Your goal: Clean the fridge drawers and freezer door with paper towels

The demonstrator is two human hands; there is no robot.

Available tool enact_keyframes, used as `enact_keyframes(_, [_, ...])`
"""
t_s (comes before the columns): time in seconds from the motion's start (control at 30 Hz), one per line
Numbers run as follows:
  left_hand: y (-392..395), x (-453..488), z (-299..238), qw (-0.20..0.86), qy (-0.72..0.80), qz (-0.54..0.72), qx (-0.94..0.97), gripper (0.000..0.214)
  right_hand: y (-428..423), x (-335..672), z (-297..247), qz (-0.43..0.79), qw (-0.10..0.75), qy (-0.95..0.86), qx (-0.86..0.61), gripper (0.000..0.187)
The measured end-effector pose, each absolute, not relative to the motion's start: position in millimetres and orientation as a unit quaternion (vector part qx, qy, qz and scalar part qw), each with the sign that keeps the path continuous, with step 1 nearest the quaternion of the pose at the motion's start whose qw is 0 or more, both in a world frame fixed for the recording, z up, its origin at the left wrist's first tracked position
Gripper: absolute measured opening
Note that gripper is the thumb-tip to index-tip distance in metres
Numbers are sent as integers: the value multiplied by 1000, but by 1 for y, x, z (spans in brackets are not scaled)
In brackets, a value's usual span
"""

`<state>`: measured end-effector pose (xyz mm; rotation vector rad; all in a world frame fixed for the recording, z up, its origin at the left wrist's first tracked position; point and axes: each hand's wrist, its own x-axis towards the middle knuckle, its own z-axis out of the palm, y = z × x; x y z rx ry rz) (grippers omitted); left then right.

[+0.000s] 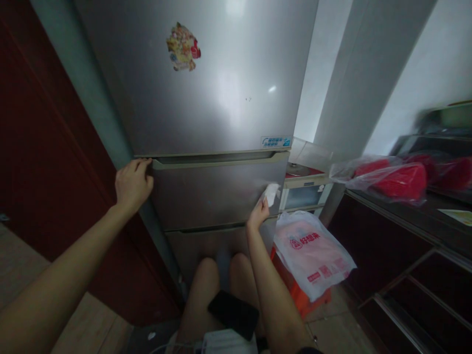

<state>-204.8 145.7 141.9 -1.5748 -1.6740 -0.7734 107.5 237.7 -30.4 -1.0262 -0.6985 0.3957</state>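
A silver fridge (206, 113) with a large upper door and drawers below stands in front of me. My left hand (133, 183) is at the upper left corner of its middle drawer (206, 196), with the fingers curled over the edge. Pinched in my right hand (260, 212) is a crumpled white tissue (272, 193), pressed against the right side of that drawer's front. The middle drawer looks closed, and so does the lower drawer (221, 243) behind my knees.
A black phone (233, 314) lies on my thighs. To the right, a white plastic bag (313, 250) rests on an orange stool (304, 302). Red items in clear plastic (394, 178) sit on the dark counter (453, 199). A dark red door (47, 147) stands at the left.
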Motion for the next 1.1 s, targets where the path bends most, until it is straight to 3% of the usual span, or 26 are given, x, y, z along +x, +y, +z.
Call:
enact_keyframes(0.17, [145,-204,142,350,-646,-297,-610,46,256,104,49,147,808,-407,-399,52])
enact_keyframes(0.27, [145,-202,143,346,-650,-299,-607,46,259,110,63,102,798,-475,-355,53])
enact_keyframes(0.53, [145,-202,143,353,-651,-293,-605,45,233,127,-31,117,752,-479,-437,54])
enact_keyframes(0.8, [146,-205,142,360,-647,-293,-606,45,211,114,-111,191,748,-320,-549,52])
enact_keyframes(0.93, [146,-205,142,360,-647,-289,-607,45,214,94,-95,204,760,-314,-532,52])
enact_keyframes(1.1, [147,-206,142,364,-648,-283,-606,44,227,86,-23,181,786,-367,-463,53])
